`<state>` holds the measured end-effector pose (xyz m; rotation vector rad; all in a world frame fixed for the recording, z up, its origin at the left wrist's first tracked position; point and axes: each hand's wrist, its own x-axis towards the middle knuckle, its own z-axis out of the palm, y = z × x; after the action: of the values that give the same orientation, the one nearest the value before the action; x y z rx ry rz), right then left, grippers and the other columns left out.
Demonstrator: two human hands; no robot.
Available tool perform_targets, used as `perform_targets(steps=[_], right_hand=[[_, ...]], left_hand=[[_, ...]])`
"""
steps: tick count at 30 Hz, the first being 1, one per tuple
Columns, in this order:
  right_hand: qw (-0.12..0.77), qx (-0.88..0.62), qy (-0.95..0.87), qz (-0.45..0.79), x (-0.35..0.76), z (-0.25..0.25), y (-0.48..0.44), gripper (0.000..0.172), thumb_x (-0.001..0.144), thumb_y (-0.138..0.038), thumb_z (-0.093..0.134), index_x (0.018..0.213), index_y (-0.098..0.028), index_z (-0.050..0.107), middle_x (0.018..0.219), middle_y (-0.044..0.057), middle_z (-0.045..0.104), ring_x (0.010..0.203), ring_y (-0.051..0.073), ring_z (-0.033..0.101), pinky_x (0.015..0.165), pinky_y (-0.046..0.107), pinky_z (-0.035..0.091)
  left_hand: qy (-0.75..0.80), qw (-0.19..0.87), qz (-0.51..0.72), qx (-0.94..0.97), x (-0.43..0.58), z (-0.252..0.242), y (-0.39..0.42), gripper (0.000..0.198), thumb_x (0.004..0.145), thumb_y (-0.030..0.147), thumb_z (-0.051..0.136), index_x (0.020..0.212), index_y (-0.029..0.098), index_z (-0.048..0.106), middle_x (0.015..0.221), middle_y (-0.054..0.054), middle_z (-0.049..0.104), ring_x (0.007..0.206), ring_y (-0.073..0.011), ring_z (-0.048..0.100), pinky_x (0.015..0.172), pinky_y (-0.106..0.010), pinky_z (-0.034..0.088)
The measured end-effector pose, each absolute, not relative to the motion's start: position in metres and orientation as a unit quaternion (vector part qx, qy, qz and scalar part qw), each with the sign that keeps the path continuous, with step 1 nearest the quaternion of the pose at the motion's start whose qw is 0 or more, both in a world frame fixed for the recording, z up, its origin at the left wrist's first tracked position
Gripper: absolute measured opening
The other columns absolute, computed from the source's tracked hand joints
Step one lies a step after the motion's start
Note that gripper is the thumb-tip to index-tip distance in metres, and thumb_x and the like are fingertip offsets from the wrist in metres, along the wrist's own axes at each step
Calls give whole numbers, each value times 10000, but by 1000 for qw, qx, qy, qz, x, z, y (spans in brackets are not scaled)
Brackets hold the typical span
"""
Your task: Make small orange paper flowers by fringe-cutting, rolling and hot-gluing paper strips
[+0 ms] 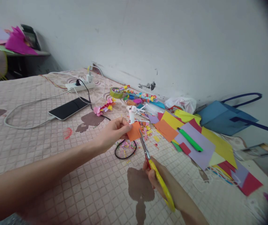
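My left hand [113, 132] pinches a small piece of orange paper [134, 131] above the bed cover. My right hand [162, 181] is wrapped round the yellow handles of a pair of scissors [156, 173]. The metal blades point up and away, and their tips reach the lower right edge of the orange paper. Small coloured paper scraps [145, 129] lie on the cover just beyond the paper.
Sheets of coloured paper [201, 140] with a green marker [190, 140] lie to the right, a blue bag [225, 117] behind them. A phone [68, 108] on a cable, a power strip [79, 86], a tape roll [116, 92] and a black loop of cord [124, 150] lie on the quilted cover.
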<state>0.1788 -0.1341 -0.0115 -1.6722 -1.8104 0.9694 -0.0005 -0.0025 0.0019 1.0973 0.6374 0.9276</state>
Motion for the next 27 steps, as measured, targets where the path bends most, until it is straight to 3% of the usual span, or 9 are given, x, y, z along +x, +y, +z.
perform_targets(steps=[5, 13, 20, 27], right_hand=[[226, -636, -625, 392, 185, -17, -136, 416, 863, -603, 374, 852, -202, 479, 698, -9, 474, 496, 92, 411, 434, 215, 356], [250, -651, -579, 422, 182, -14, -131, 447, 771, -643, 486, 719, -204, 419, 614, -40, 390, 469, 82, 365, 391, 194, 334], [247, -584, -619, 463, 187, -19, -139, 410, 896, -583, 322, 967, -213, 483, 674, -34, 422, 546, 112, 431, 540, 254, 471], [241, -602, -662, 376, 185, -9, -139, 352, 910, -530, 345, 902, -222, 514, 704, -5, 519, 628, 146, 516, 609, 290, 457]], left_hand=[[285, 707, 416, 495, -1, 3, -3, 214, 779, 268, 633, 724, 166, 452, 649, 34, 579, 598, -81, 577, 590, -219, 487], [271, 710, 418, 498, -3, 1, 0, 225, 783, 280, 637, 723, 164, 453, 681, 20, 602, 627, -90, 597, 615, -236, 497], [275, 714, 409, 497, -2, 3, -2, 220, 789, 264, 631, 711, 162, 452, 652, 31, 582, 602, -75, 579, 568, -198, 481], [283, 714, 406, 495, -3, 5, -2, 227, 784, 272, 637, 714, 163, 452, 648, 27, 587, 600, -81, 583, 569, -205, 476]])
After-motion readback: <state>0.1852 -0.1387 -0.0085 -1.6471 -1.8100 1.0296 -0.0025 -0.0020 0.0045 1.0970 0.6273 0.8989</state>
